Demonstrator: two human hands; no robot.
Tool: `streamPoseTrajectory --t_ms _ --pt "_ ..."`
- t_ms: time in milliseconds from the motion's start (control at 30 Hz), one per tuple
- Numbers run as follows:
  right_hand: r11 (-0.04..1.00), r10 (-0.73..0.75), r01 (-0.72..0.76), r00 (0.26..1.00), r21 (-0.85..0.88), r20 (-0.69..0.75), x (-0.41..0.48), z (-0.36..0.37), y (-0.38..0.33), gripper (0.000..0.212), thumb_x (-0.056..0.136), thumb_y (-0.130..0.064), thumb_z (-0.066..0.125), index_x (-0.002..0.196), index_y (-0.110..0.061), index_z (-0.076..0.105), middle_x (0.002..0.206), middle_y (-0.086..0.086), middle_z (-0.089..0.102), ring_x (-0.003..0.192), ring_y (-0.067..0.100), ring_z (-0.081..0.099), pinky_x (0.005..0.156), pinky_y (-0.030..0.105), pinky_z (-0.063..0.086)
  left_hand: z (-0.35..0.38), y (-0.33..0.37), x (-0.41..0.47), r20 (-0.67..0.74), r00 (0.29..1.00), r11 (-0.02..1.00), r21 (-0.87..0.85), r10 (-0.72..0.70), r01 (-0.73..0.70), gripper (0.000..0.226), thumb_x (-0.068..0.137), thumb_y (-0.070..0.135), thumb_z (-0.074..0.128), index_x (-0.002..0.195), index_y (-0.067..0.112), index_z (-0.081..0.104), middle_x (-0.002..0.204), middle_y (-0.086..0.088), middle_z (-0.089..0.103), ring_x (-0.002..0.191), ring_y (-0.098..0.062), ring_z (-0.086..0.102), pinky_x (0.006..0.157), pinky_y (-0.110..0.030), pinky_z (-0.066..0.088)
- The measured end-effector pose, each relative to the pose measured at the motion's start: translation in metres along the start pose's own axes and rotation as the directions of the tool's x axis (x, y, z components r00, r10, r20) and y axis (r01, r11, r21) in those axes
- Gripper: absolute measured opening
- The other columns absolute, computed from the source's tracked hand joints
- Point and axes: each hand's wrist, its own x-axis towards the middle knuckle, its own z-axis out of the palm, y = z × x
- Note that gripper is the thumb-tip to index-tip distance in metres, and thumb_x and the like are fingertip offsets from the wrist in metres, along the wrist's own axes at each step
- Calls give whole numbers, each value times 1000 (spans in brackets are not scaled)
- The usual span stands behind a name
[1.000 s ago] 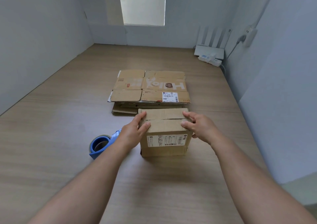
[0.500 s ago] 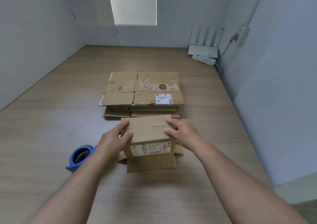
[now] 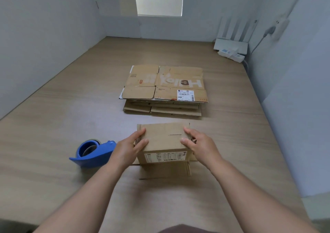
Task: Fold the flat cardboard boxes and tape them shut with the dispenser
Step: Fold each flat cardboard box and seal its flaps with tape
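Both hands are on the cardboard box [image 3: 163, 140], which sits near the front of the wooden table [image 3: 53, 125], right in front of the person. The left hand [image 3: 127, 149] grips its left edge and the right hand [image 3: 200, 147] its right edge, with thumbs and fingertips curled over the closed top flaps. The box's long axis runs left to right, and its side with the shipping label [image 3: 165, 157] faces the person. Loose lower flaps poke out beneath it. Just beside the left wrist, the blue tape dispenser [image 3: 92, 153] lies on the table, also set left to right, with its roll at the left end. Beyond the box, apart from it, lies the stack of flat cardboard boxes [image 3: 164, 88], whose "Hello" print is upside down to the person. A router [image 3: 231, 45] and a power strip [image 3: 231, 53] sit in the far right corner.
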Motion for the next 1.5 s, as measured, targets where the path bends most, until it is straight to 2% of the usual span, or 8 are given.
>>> streamPoseTrajectory --t_ms 167,333,667,833,933,1033,1267,1500 --pt "999 21 -20 999 34 -27 -8 2 2 49 89 -36 63 136 -30 51 134 1 57 115 19 56 99 38 46 8 21 -13 -88 975 920 358 202 -159 56 98 44 43 150 28 27 161 0 9 147 -19 11 118 -37 17" --pt "999 36 -37 998 -3 -52 -9 4 -3 50 91 -37 61 138 -29 49 137 0 54 117 19 54 101 37 44 21 27 -16 74 959 761 593 274 -263 56 101 48 28 152 29 19 161 8 7 147 -20 -15 117 -31 -8" --pt "981 90 -107 990 -160 -108 -11 14 -22 59 87 -52 60 138 -28 44 133 1 55 118 22 53 92 35 44 -6 12 -11 76 954 891 342 290 -298 63 99 47 37 153 31 10 161 7 -7 148 -13 -1 117 -32 9" --pt "984 103 -118 988 -133 -115 -13 15 -24 59 87 -49 61 139 -27 45 135 2 54 118 23 52 94 36 43 -56 -39 -6 -127 986 897 440 103 -37 89 86 59 57 153 15 16 160 -4 15 146 -20 17 116 -35 21" --pt "986 121 -134 985 -102 -125 -14 15 -25 59 86 -46 64 138 -27 46 135 2 54 118 23 52 96 36 42 -73 -76 -1 -139 986 862 486 -89 146 85 71 62 70 131 10 43 131 -8 50 119 -23 47 91 -34 43" --pt "987 138 -148 981 -64 -138 -15 15 -28 59 85 -43 67 138 -26 48 137 1 54 120 22 52 100 35 41 -73 -94 6 -75 983 737 654 -165 174 65 72 61 68 114 15 50 106 1 58 95 -17 55 70 -28 44" --pt "987 148 -155 976 -33 -157 -17 17 -33 57 85 -37 69 138 -25 49 139 1 53 123 21 50 101 31 37 -89 -95 32 -2 984 695 708 -176 126 39 75 56 67 89 22 54 79 7 56 79 -15 57 62 -25 40" --pt "988 146 -151 978 -28 -151 -17 17 -28 57 84 -41 68 136 -28 49 138 -2 53 121 20 51 99 34 40 -117 -27 14 -23 999 991 132 42 -39 29 77 42 75 99 29 62 89 5 63 84 -15 60 69 -31 47"
